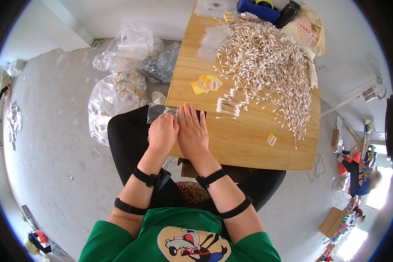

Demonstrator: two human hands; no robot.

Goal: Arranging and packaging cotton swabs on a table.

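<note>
At the near left corner of the table, a small clear plastic bag [154,112] lies beside a row of cotton swabs [172,111]. My left hand [163,133] is closed at the bag's near edge, its fingertips hidden. Pressed against it, my right hand [192,133] lies flat with fingers stretched out, its fingertips beside the swabs. Whether the swabs are inside the bag, I cannot tell. A smaller stack of cotton swabs [231,105] rests to the right, below some yellow paper cards [206,84].
A large heap of cotton swabs [266,65] covers the wooden table's [249,148] far right. Clear plastic sleeves [214,41] lie at its left; one yellow card [271,139] is near the front. Filled plastic bags [118,94] stand on the floor at left. Another person [358,181] sits far right.
</note>
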